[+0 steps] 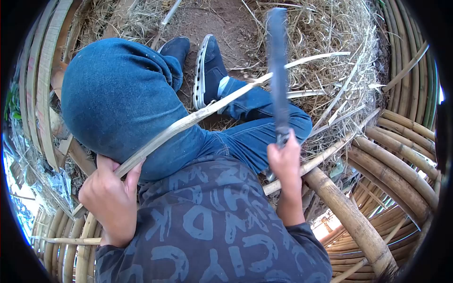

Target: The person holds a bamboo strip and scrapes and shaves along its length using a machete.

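My left hand (109, 200) is closed round the near end of a long pale bamboo strip (188, 121). The strip slants up to the right across my jeans, and its far part reaches over the ground litter. In my right hand (286, 160) is the handle of a machete (279, 70). Its long dark blade points up, slightly blurred, and crosses in front of the strip's far part. Whether blade and strip touch I cannot tell.
Bamboo shavings (325, 33) cover the ground ahead. Thick bamboo poles (349, 217) stand or lie close at my right, with a bamboo slat wall (410, 56) beyond. Wide split slats (45, 89) rise at the left. My shoes (212, 70) are in front.
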{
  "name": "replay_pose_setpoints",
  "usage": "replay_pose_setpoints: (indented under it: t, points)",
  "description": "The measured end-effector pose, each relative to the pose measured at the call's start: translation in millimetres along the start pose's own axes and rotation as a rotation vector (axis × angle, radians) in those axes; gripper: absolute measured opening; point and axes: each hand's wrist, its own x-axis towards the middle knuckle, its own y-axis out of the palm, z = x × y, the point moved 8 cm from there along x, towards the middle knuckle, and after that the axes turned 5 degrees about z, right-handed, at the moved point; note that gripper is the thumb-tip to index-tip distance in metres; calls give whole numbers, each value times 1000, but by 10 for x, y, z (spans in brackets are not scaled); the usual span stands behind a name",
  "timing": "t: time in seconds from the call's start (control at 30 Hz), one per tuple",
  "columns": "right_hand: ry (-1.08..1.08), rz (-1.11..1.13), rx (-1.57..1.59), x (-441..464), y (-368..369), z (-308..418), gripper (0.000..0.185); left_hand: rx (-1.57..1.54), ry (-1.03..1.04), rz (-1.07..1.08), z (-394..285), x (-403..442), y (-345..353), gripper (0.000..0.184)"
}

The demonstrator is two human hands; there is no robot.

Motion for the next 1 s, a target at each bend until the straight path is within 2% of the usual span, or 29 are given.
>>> replay_pose_setpoints:
  t: [0.03, 0.1, 0.17, 0.2, 0.23, 0.3, 0.4, 0.5, 0.57, 0.63, 0.77, 0.83, 0.87, 0.9, 0.97, 1.0]
  points:
    - [-83, 45, -121, -82, 50, 106, 23, -9, -1, -4, -4, 14, -23, 40]
    - [6, 110, -12, -209, 112, 266, 22, -29, -19, 40, 17, 41, -27, 40]
    - [-93, 72, 24, -63, -2, 126, 18, -52, -6, 15, 13, 8, 24, 40]
    - [-67, -3, 20, 33, -78, 16, 16, -70, 6, -4, 21, -7, 25, 40]
    - [63, -16, 104, 93, -119, -125, 16, -61, 9, -6, 20, -5, 9, 40]
    - [90, -50, 135, 91, -103, -120, 17, -25, 6, 20, -21, 7, -10, 40]
    - [-134, 76, 5, -88, 109, 240, 26, 10, 5, 45, -55, 32, -64, 40]
    - [4, 164, 244, -112, 193, 37, 21, -38, 20, 31, -58, 22, -54, 40]
    - [24, 66, 124, 36, 0, -40, 15, -19, 18, 28, -65, 2, -39, 40]
    - [79, -67, 44, 84, -55, -99, 17, -12, 11, 11, -60, -9, -60, 39]
    - [-85, 28, -24, -141, 158, 128, 22, 12, -4, 3, -88, 5, -102, 38]
    - [-60, 106, 237, -165, 251, 58, 17, 31, 5, 16, -73, -2, -89, 37]
    - [19, 95, 240, -95, 173, -13, 13, 21, 3, 21, -57, -26, -63, 37]
    - [-53, 22, 117, -10, 52, 22, 15, 7, 0, 24, -47, -32, -47, 37]
    - [109, -125, 74, 34, -47, -17, 21, 5, 8, 9, -63, -23, -60, 37]
    - [33, -119, 73, 10, 21, 43, 22, 6, 9, -5, -73, -24, -77, 38]
